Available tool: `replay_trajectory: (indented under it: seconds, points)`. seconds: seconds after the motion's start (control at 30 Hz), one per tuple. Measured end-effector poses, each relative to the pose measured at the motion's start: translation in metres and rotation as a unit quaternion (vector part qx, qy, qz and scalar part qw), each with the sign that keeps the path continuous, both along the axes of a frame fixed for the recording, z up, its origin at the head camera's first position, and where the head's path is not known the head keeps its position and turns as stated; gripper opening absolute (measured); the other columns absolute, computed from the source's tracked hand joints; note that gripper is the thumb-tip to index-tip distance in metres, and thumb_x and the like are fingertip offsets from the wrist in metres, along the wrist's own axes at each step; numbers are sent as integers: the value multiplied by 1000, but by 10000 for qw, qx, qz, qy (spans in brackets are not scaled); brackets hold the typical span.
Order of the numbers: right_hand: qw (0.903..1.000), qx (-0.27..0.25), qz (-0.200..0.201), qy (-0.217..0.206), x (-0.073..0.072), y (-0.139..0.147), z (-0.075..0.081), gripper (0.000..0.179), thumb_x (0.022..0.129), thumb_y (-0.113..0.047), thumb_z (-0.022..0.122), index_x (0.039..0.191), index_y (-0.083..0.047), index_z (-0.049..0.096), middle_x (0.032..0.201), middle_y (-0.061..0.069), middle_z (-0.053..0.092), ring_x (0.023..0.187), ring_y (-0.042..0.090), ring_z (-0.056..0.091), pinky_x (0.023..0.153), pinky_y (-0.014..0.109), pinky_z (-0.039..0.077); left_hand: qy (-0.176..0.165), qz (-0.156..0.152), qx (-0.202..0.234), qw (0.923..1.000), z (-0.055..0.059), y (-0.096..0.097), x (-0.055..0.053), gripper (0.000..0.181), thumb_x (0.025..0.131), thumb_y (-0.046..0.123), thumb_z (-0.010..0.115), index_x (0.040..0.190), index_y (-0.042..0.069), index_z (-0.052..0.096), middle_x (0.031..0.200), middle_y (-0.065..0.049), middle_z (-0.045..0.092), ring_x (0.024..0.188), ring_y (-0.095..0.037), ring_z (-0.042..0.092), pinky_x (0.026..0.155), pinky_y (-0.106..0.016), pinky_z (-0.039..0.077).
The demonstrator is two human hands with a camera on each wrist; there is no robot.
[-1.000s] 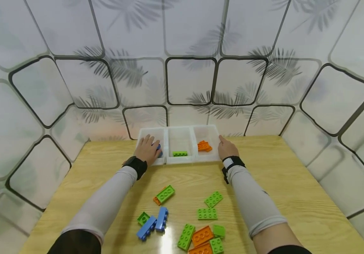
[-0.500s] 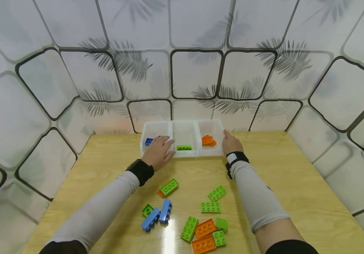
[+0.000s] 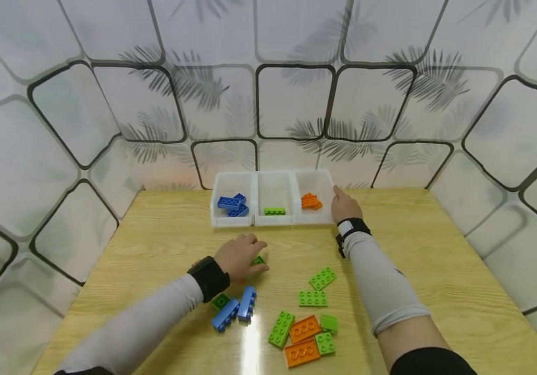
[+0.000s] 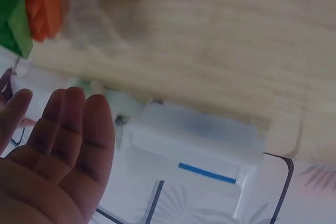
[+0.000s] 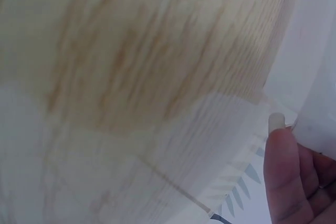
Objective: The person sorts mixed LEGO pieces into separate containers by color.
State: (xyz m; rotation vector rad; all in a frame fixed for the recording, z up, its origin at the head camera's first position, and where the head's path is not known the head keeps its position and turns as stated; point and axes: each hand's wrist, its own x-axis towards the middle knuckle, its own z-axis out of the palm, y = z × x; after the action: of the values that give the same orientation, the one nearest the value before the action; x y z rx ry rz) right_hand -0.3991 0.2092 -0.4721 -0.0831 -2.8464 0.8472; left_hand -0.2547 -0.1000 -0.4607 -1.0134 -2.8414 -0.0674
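My left hand [image 3: 239, 258] is above the table with its fingers spread over a green brick [image 3: 259, 260], which it partly hides. In the left wrist view its fingers [image 4: 97, 135] are nearly straight, apart from an orange brick [image 4: 44, 3] and a green one. My right hand [image 3: 345, 206] grips the right end wall of a white three-part tray [image 3: 274, 221]; the right wrist view shows a fingertip at the tray's corner. Blue bricks [image 3: 229, 202] lie in the left compartment, a green brick [image 3: 275, 211] in the middle and orange bricks [image 3: 311, 201] in the right.
Two blue bricks [image 3: 225, 315] lie beside a dark green brick [image 3: 220, 300] at front left. Several green bricks [image 3: 312, 298] and two orange bricks [image 3: 305, 328] lie at front right. A patterned curtain [image 3: 291, 104] hangs behind the wooden table [image 3: 174, 224].
My left hand has left the tray's left compartment, come back toward me and now covers the green brick on the table. Blue bricks show in that compartment. My right hand stays at the tray.
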Motion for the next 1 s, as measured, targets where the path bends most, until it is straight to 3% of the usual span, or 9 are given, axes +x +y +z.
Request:
replay_trajectory:
  seconds: [0.17,0.4,1.0]
  points:
    - [10000,13,2,21,0,1,-2,48,105,-22,26,150,-14,39,61,14,51,40,14,19,44,31,24,-302,282,-174,9990,-10,1,8,63,86,61,62,130,17,59,103,-5,60,83,-20,58,61,-35,49]
    - [10000,-20,49,-65,0,2,-3,48,104,-21,25,151,-15,38,58,13,50,40,14,19,43,30,24,-603,189,-19,9980,-12,2,12,60,84,53,71,128,15,60,102,-6,61,84,-22,59,63,-37,50]
    - [10000,17,24,24,1,0,-1,49,104,-20,26,150,-14,38,70,18,53,41,15,21,46,32,25,-32,-34,454,9990,-12,-3,11,37,85,24,75,119,12,65,90,-3,67,71,-16,63,55,-31,48]
